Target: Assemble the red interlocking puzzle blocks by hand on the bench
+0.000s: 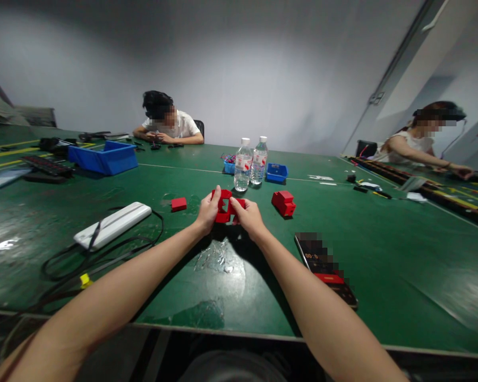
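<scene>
Gripping a red frame-shaped piece just above the green table, the left hand is closing its thumb and fingers on the left side of the piece, with the thumb pointing upward. The right hand is meeting it from the other side, its thumb pressing on a smaller red part next to the frame's opening; whether the two red parts are joining or only touching cannot be told, as the fingers are covering the contact. Both grips are looking narrow, with little gap beyond the thickness of what they are holding. Near the left hand, a small red block is lying on the table, and to the right of the right hand a stepped red block is resting. Just beyond the hands, two water bottles are standing upright side by side, with a small blue tray sitting to their right. On the near right, a phone is lying face up, while on the left a white power strip is resting among looping black cables. Farther off, a large blue bin is sitting on the left, one person is leaning over the far edge, and another person is reaching out at the right.
</scene>
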{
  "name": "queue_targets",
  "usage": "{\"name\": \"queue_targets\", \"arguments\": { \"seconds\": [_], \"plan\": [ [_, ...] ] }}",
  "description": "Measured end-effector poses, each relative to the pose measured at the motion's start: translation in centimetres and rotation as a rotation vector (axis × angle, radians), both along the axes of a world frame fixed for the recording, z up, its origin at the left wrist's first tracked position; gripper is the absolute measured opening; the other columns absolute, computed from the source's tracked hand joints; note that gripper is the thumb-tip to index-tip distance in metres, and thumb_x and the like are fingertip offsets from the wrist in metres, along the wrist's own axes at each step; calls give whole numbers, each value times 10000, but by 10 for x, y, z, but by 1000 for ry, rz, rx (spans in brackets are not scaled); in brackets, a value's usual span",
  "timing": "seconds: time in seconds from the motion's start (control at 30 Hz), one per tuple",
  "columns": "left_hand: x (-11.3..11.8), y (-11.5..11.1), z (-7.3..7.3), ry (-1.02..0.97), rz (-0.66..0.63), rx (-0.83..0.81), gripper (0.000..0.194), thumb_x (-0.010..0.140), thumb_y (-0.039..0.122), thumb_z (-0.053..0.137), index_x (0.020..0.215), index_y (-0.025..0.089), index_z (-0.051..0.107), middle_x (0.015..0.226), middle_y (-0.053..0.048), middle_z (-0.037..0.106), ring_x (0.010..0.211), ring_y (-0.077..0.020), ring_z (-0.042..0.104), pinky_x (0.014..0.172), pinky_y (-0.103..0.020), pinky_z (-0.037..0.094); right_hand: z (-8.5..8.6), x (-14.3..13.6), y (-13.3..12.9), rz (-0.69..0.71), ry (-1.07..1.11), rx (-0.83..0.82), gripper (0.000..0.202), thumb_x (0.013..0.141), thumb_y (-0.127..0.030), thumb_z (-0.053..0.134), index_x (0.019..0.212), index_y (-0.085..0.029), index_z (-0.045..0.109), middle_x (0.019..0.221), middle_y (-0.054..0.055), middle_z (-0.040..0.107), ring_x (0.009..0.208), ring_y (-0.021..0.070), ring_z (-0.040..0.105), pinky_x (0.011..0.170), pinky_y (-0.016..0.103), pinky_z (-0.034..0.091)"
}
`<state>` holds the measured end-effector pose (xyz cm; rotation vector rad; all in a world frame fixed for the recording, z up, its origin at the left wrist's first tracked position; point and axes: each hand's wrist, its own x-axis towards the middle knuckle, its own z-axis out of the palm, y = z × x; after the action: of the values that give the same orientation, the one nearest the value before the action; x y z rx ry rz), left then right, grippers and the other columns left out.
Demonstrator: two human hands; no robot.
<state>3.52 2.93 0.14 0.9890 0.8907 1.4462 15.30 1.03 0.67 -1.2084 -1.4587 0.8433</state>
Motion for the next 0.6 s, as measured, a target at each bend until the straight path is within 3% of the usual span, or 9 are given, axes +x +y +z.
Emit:
{"name": "queue_targets", "arguments": {
  "seconds": [0.13, 0.47, 0.6],
  "plan": [
    [-1, 1, -1, 35, 10, -5, 557, 707, 676, 582, 840, 136, 614, 573, -3, 599, 422, -121, 546, 420, -233, 458, -3, -1, -2, -121, -155, 167, 329, 790, -465, 536, 615, -188, 511, 548, 8, 571, 482, 125, 525, 476, 221, 385],
    [2, -3, 2, -1, 13, -145, 565, 794, 663, 480, 852, 123, 639, 618, -56, 657, 457, -154, 598, 448, -260, 491, -7, -3, 2, -76, -21, 91, 366, 798, -518, 496, 643, -188, 514, 546, -14, 548, 495, 121, 488, 482, 224, 357],
    [3, -4, 4, -16, 18, -138, 571, 802, 660, 469, 855, 120, 647, 628, -66, 667, 536, -169, 636, 504, -255, 510, -5, -7, -3, -169, -54, 201, 374, 816, -501, 475, 613, -187, 494, 550, -23, 527, 531, 114, 461, 536, 233, 348]
  ]
}}
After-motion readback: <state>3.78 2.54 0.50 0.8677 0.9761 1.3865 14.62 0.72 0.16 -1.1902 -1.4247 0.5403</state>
